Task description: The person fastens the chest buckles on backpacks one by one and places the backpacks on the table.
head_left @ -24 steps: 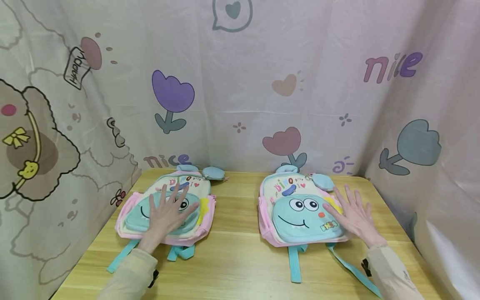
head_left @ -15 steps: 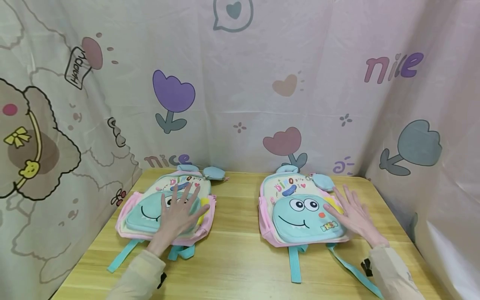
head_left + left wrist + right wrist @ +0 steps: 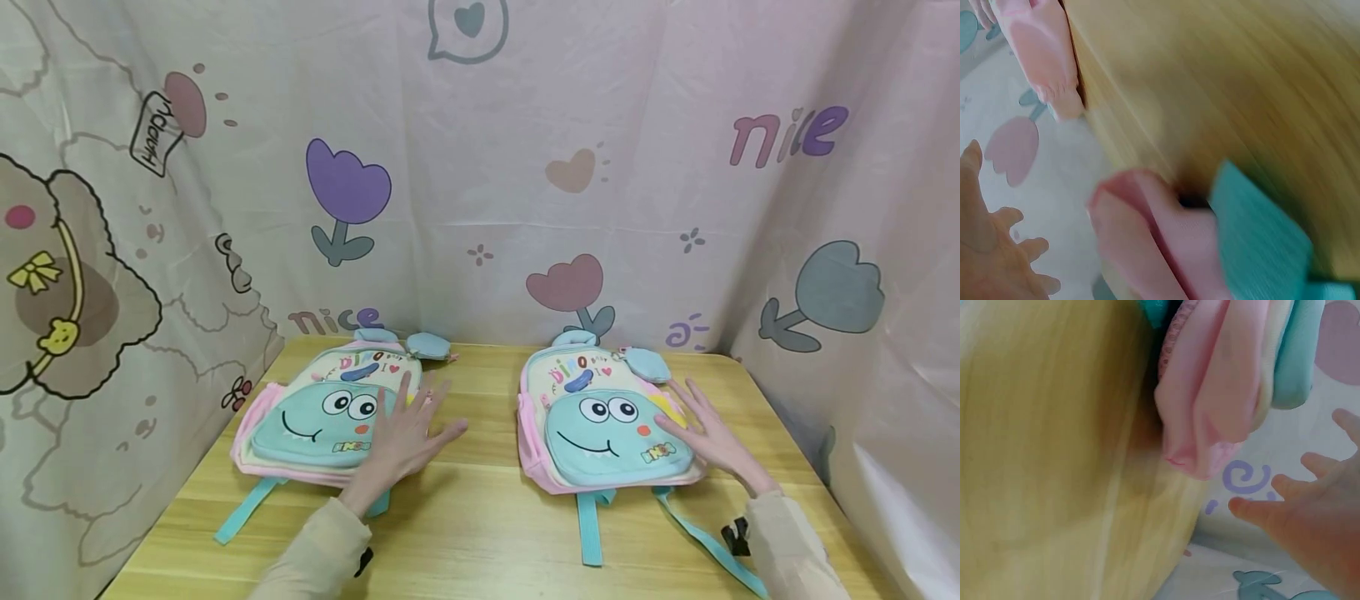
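Note:
Two matching small children's backpacks lie face up, pink and cream with a teal dinosaur-face front pocket. Over the right edge of the left backpack (image 3: 307,425) my left hand (image 3: 405,442) is spread, fingers apart, hiding that side of it. My right hand (image 3: 712,437) is at the right edge of the right backpack (image 3: 615,433), its fingers extended and separated. Neither hand grips anything. In the left wrist view, the pink side (image 3: 1147,237) and a teal strap (image 3: 1260,237) are blurred. The right wrist view has the pink side (image 3: 1216,381) beyond my fingertips.
Both bags rest on a wooden table (image 3: 480,517). A small blue pouch (image 3: 429,346) hangs off the left bag and another pouch (image 3: 647,364) off the right one. Teal straps (image 3: 589,529) trail toward the front. A printed curtain (image 3: 465,208) surrounds the back and sides.
My left hand has moved right across the left backpack, uncovering its printed face. My right hand has shifted slightly, its fingers drawing a little closer together. Both backpacks have stayed put.

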The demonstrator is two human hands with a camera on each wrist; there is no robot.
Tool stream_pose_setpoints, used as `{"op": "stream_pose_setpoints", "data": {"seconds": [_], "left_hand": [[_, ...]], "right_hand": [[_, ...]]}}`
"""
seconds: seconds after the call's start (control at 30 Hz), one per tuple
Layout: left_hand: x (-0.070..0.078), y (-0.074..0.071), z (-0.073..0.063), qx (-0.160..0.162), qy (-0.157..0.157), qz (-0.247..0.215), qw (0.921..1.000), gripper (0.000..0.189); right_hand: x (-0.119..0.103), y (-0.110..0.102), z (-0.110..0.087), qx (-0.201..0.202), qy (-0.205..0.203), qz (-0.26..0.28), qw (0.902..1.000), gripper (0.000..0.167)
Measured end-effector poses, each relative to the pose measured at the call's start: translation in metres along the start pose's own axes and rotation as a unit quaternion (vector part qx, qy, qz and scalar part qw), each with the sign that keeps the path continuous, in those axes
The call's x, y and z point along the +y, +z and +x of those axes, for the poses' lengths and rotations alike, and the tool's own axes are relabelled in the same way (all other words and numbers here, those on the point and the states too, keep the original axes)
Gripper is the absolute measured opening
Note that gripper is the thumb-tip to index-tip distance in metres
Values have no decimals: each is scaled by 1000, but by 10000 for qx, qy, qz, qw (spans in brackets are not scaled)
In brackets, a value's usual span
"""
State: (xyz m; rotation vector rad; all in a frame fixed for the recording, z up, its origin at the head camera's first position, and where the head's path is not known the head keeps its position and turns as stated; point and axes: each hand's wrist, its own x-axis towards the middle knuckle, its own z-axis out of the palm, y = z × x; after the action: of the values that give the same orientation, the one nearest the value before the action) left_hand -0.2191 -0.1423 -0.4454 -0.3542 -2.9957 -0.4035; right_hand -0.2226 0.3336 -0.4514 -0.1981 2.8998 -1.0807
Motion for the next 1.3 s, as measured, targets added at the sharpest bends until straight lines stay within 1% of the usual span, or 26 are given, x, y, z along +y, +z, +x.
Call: {"op": "stream_pose_setpoints", "data": {"seconds": [0.23, 0.37, 0.53, 0.63, 0.7, 0.83, 0.93, 1.07, 1.17, 1.3], "left_hand": [[25, 15, 9, -62, 299, -363, 9989, 82], [38, 23, 14, -129, 487, -335, 9982, 81], [54, 28, 18, -234, 704, -211, 9970, 79], [62, 31, 20, -289, 805, -149, 9962, 79], [67, 34, 22, -390, 873, -82, 9954, 79], [77, 40, 26, -622, 1020, -114, 9928, 80], [85, 45, 29, -738, 1092, -220, 9910, 79], [93, 53, 31, -843, 1182, -515, 9881, 78], [97, 58, 33, -953, 1247, -747, 9848, 79], [99, 63, 34, -1056, 1377, -878, 9809, 79]], "right_hand": [[12, -3, -1, -239, 282, 582, 9976, 82], [16, -3, -3, -257, 246, 815, 9960, 78], [19, -3, -5, -212, 79, 1081, 9939, 73], [19, -4, -5, -177, -10, 1152, 9932, 70], [19, -4, -5, -169, -40, 1167, 9930, 69], [21, -4, -5, -182, -32, 1206, 9925, 68], [23, -5, -5, -216, -36, 1293, 9914, 68], [24, -5, -5, -284, -17, 1398, 9898, 68], [25, -6, -6, -360, 67, 1375, 9898, 68], [27, -6, -6, -459, 188, 1292, 9904, 69]]}}
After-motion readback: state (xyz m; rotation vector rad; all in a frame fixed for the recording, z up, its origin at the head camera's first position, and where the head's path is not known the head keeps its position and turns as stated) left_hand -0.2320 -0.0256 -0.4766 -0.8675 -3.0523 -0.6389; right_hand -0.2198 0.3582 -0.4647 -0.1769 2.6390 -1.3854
